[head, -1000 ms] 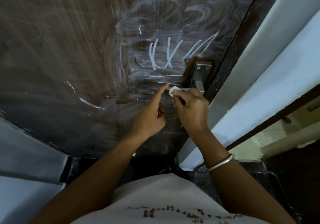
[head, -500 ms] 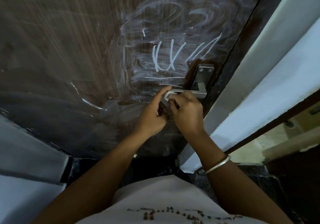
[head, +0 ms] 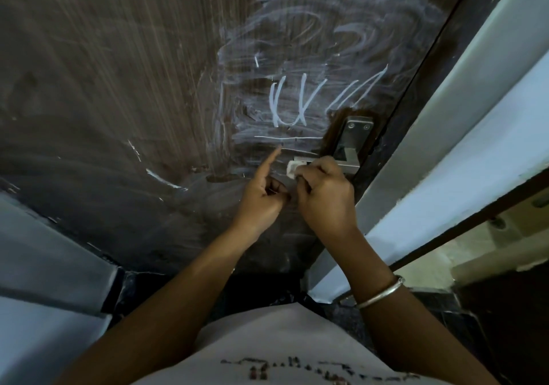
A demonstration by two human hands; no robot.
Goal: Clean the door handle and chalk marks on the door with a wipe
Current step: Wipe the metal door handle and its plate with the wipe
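The only view comes from a wide-angle camera on the person's head, tilted forward and down. It sits close to the dark wooden door (head: 118,72), which fills the upper and left frame. The door handle (head: 352,138) lies just right of centre. Both forearms rise from the bottom edge, over the person's shirt (head: 282,340). The pale door frame (head: 445,135) slants across the right.

Two hands are showing, a left hand (head: 261,200) and a right hand (head: 323,197). One wipe (head: 292,168) is sitting pinched in the right hand, one door handle (head: 347,160) is lying just beyond its knuckles, with two screws (head: 352,125) above. One bangle (head: 383,292) is circling the right wrist. One door (head: 118,87) is standing behind both.
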